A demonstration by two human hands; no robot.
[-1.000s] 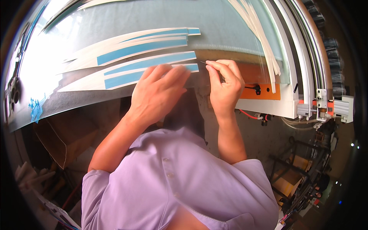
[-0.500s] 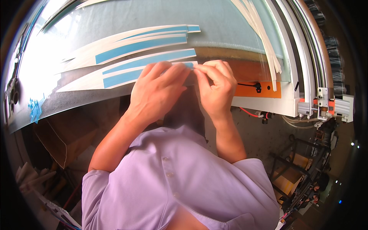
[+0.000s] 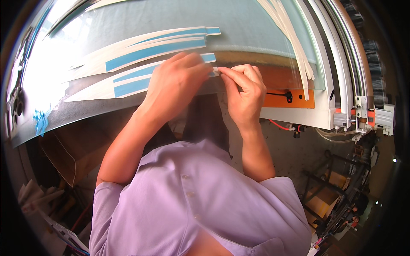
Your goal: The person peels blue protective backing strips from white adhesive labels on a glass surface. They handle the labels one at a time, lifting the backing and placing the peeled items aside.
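Note:
Flat white pieces with blue bands, tapering to points at the left, lie on the glass tabletop (image 3: 60, 117). My right hand (image 3: 247, 91) is closed in a pinch at the right end of the nearer white-and-blue strip (image 3: 130, 88). A small pale bit shows at its fingertips. Over the middle of that strip is my left hand (image 3: 177, 81), its fingers bent and smeared by motion; whether they hold anything is unclear. Beyond it lie further white-and-blue strips (image 3: 156, 53), which neither hand touches.
Long narrow cream strips (image 3: 292, 40) lie at the far right. An orange panel (image 3: 282, 98) with a black cable sits right of my right hand, beside a white frame and metal rail (image 3: 362, 113). Blue scraps (image 3: 40, 121) cling to the left edge. A cardboard box (image 3: 64, 155) stands below.
My left hand has lifted and shifted slightly away from the right fingertips, uncovering part of the strip's end. My right hand stays nearly in place, still pinching.

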